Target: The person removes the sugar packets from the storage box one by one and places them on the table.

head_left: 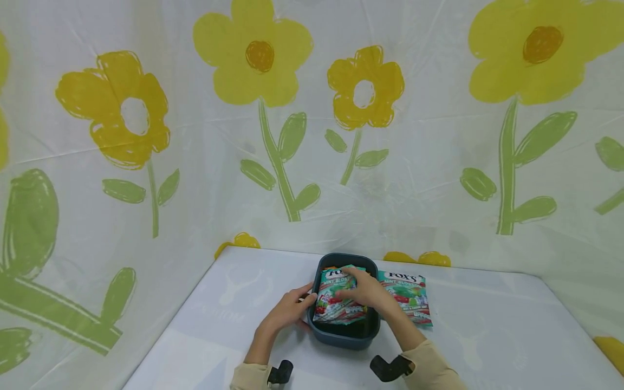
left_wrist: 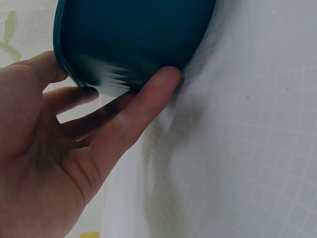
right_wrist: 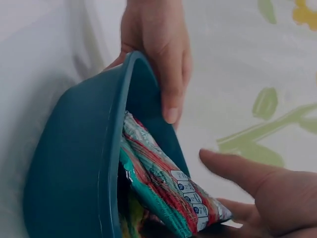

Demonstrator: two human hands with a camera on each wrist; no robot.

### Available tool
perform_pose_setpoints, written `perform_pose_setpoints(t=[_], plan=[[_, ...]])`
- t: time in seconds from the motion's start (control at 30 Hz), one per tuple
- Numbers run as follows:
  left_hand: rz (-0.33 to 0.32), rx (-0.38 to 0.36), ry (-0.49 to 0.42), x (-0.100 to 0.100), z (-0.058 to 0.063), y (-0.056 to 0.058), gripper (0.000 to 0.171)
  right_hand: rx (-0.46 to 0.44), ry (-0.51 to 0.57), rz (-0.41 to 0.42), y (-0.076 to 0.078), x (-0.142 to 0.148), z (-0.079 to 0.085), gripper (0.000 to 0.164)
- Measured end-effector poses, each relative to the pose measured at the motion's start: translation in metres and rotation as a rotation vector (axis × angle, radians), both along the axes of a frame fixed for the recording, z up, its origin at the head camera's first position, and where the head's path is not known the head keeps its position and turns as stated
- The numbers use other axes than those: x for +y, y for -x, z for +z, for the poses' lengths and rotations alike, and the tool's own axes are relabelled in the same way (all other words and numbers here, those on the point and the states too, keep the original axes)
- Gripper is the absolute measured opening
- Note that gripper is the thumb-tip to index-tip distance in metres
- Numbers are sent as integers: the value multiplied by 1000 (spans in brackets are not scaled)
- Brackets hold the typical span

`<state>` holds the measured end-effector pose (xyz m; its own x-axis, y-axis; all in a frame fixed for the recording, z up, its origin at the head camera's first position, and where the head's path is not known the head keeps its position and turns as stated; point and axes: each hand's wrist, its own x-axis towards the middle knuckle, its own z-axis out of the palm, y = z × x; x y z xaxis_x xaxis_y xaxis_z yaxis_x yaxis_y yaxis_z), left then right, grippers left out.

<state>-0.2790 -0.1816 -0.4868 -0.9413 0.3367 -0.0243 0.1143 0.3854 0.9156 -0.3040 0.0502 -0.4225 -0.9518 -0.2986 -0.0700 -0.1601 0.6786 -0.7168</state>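
A dark teal plastic box (head_left: 343,342) stands on the table. My left hand (head_left: 287,310) holds its left side, with a digit over the rim (right_wrist: 130,84) and others against the outer wall (left_wrist: 133,39). Inside, a Fox's Mint Blossom candy bag (head_left: 336,303) lies tilted near the top. Over that bag spreads my right hand (head_left: 368,290); in the right wrist view its thumb (right_wrist: 233,168) is apart from the bag (right_wrist: 163,173), while other fingers are at the bag's end, partly hidden. Beneath it shows a yellow-green packet (right_wrist: 134,213), mostly covered.
A second Fox's candy bag (head_left: 414,295) lies flat on the white table (head_left: 487,325), just right of the box. Behind and at the sides hangs a white cloth (head_left: 419,216) printed with yellow flowers. A black strap mount (head_left: 390,368) sits at each wrist.
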Motion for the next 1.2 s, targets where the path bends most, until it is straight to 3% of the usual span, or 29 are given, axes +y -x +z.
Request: perform_pose_setpoints(t=[0.17,0.47,0.8,1.03,1.2], plan=[[-7,9,7,0,-1,0,57,-103,143,0,-1,4,-2,72],[-13,7,-17,0,-1,0,57,-85,138,-36,3,8,-6,67],[-21,28,-29,-1,0,2,54,-285,358,-33,-1,7,-1,65],[-24,42,-32,-1,0,1,53,-224,329,-55,-1,8,-6,62],[-23,38,-18,0,-1,0,56,-205,400,-71,-1,9,-11,56]])
